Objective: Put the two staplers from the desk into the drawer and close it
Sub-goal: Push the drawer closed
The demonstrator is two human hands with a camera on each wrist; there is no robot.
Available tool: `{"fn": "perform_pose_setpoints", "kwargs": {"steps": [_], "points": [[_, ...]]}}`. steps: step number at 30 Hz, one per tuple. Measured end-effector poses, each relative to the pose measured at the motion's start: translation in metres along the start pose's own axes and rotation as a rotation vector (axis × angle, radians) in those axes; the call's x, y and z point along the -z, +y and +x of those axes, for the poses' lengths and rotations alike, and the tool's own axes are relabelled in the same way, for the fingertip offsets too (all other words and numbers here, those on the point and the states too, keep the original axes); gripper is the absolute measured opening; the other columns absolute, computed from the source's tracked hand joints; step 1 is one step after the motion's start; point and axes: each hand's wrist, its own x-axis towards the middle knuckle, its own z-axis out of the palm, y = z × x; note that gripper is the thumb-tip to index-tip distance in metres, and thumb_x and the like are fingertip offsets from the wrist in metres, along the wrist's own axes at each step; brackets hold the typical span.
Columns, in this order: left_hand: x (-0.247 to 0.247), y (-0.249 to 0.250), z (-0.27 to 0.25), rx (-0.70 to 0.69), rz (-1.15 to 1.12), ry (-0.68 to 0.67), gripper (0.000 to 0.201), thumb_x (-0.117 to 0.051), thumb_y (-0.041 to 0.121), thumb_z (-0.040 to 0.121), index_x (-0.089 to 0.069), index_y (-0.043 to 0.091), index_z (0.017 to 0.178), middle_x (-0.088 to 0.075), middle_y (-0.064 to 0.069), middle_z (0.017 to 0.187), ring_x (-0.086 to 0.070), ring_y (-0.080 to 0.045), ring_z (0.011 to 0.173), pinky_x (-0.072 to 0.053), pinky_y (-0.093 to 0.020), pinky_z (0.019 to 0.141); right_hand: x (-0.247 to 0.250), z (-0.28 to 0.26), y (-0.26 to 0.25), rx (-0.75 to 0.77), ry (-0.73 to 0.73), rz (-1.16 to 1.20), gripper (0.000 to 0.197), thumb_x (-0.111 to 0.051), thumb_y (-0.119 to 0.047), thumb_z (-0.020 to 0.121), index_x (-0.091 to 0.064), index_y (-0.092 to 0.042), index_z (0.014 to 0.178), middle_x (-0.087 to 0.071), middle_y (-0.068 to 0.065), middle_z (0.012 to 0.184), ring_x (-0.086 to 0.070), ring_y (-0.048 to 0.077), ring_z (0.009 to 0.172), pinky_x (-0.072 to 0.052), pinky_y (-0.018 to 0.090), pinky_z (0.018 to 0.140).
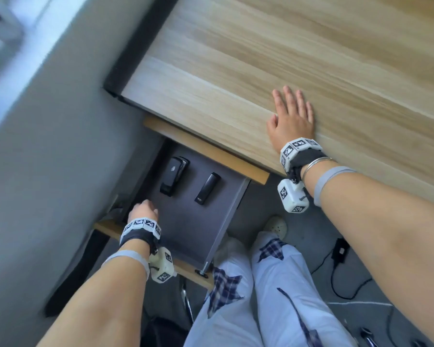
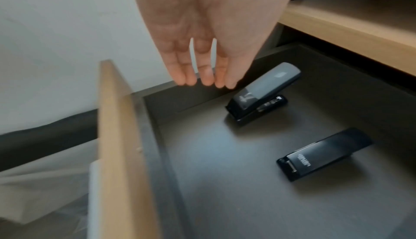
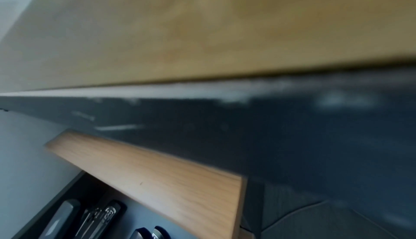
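Note:
The drawer (image 1: 193,221) stands pulled out under the wooden desk (image 1: 261,58). Two black staplers lie side by side on its dark floor: a bulkier one (image 1: 174,175) at the left and a slim one (image 1: 207,188) to its right. In the left wrist view they are the bulkier stapler (image 2: 263,93) and the slim stapler (image 2: 324,153). My left hand (image 1: 145,209) hovers over the drawer's near left corner, fingers (image 2: 202,80) relaxed and empty, close to the wooden drawer front (image 2: 119,153). My right hand (image 1: 291,116) lies flat on the desk edge, holding nothing.
A grey wall (image 1: 48,146) runs close along the drawer's left side. My legs in light trousers (image 1: 261,284) are just right of the drawer front. A black adapter with a cable (image 1: 340,249) lies on the floor under the desk.

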Motion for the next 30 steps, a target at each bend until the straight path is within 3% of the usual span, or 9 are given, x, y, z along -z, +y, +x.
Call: {"fn": "perform_pose_setpoints", "kwargs": {"steps": [7, 11, 14, 17, 21, 24, 26, 28, 30], "points": [[-0.012, -0.048, -0.041, 0.192, 0.012, -0.075, 0.033, -0.045, 0.025, 0.094, -0.061, 0.002, 0.111, -0.066, -0.021, 0.114, -0.062, -0.037, 0.107, -0.05, -0.037, 0.083, -0.001, -0.001, 0.001, 0.017, 0.028, -0.006, 0.061, -0.037, -0.022, 0.09, -0.024, -0.027, 0.15, -0.022, 0.001, 0.16, -0.016, 0.026, 0.149, -0.012, 0.044, 0.121], [-0.029, -0.053, -0.061, 0.25, 0.046, -0.161, 0.019, -0.053, 0.019, 0.089, -0.065, 0.007, 0.098, -0.066, -0.011, 0.092, -0.065, -0.032, 0.085, -0.05, -0.031, 0.073, -0.002, -0.001, 0.001, 0.017, 0.026, -0.032, 0.062, -0.037, -0.022, 0.09, -0.022, -0.028, 0.15, -0.02, 0.0, 0.161, -0.015, 0.025, 0.149, -0.011, 0.043, 0.121], [-0.039, -0.052, -0.068, 0.232, 0.069, -0.23, 0.032, -0.055, 0.009, 0.082, -0.066, 0.012, 0.112, -0.062, -0.009, 0.087, -0.061, -0.028, 0.072, -0.053, -0.029, 0.07, -0.002, -0.001, 0.002, 0.024, 0.044, -0.043, 0.062, -0.037, -0.022, 0.089, -0.024, -0.028, 0.15, -0.021, 0.0, 0.161, -0.016, 0.025, 0.149, -0.013, 0.044, 0.121], [-0.047, -0.049, -0.065, 0.239, 0.011, -0.265, 0.032, -0.056, 0.008, 0.085, -0.065, 0.008, 0.116, -0.062, -0.011, 0.089, -0.062, -0.028, 0.078, -0.052, -0.029, 0.075, -0.003, -0.001, 0.003, 0.034, 0.054, -0.05, 0.062, -0.037, -0.022, 0.089, -0.024, -0.027, 0.15, -0.022, 0.001, 0.16, -0.017, 0.025, 0.149, -0.014, 0.044, 0.12], [-0.048, -0.043, -0.059, 0.283, -0.043, -0.277, 0.031, -0.053, 0.012, 0.091, -0.063, 0.001, 0.118, -0.05, -0.009, 0.067, -0.054, -0.028, 0.077, -0.044, -0.031, 0.073, -0.003, -0.001, 0.003, 0.033, 0.058, -0.061, 0.062, -0.036, -0.023, 0.089, -0.023, -0.028, 0.15, -0.022, 0.0, 0.161, -0.017, 0.025, 0.149, -0.014, 0.043, 0.121], [-0.043, -0.033, -0.055, 0.245, 0.009, -0.319, 0.042, -0.055, 0.006, 0.086, -0.058, 0.009, 0.128, -0.053, -0.009, 0.084, -0.051, -0.026, 0.079, -0.044, -0.028, 0.076, -0.004, -0.001, 0.003, 0.036, 0.062, -0.06, 0.063, -0.036, -0.023, 0.089, -0.024, -0.028, 0.15, -0.022, 0.0, 0.16, -0.018, 0.026, 0.149, -0.015, 0.044, 0.121], [-0.04, -0.022, -0.049, 0.241, -0.016, -0.307, 0.034, -0.054, 0.009, 0.089, -0.06, 0.005, 0.122, -0.052, -0.01, 0.077, -0.052, -0.028, 0.08, -0.04, -0.029, 0.074, -0.004, -0.001, 0.003, 0.044, 0.076, -0.046, 0.063, -0.036, -0.023, 0.088, -0.026, -0.027, 0.149, -0.024, 0.002, 0.16, -0.02, 0.027, 0.148, -0.016, 0.045, 0.12], [-0.038, -0.009, -0.043, 0.27, -0.093, -0.266, 0.027, -0.051, 0.018, 0.094, -0.064, -0.002, 0.105, -0.045, -0.01, 0.064, -0.057, -0.031, 0.085, -0.039, -0.032, 0.074, -0.003, -0.001, 0.003, 0.048, 0.073, -0.04, 0.063, -0.036, -0.023, 0.088, -0.026, -0.026, 0.149, -0.025, 0.002, 0.16, -0.02, 0.027, 0.148, -0.016, 0.046, 0.12], [-0.034, 0.004, -0.038, 0.267, -0.162, -0.241, 0.034, -0.046, 0.026, 0.096, -0.063, -0.001, 0.108, -0.052, -0.013, 0.071, -0.059, -0.033, 0.09, -0.04, -0.034, 0.074, -0.003, -0.001, 0.003, 0.048, 0.057, -0.039, 0.062, -0.036, -0.023, 0.089, -0.025, -0.026, 0.15, -0.023, 0.002, 0.16, -0.018, 0.027, 0.149, -0.015, 0.045, 0.12]]}}
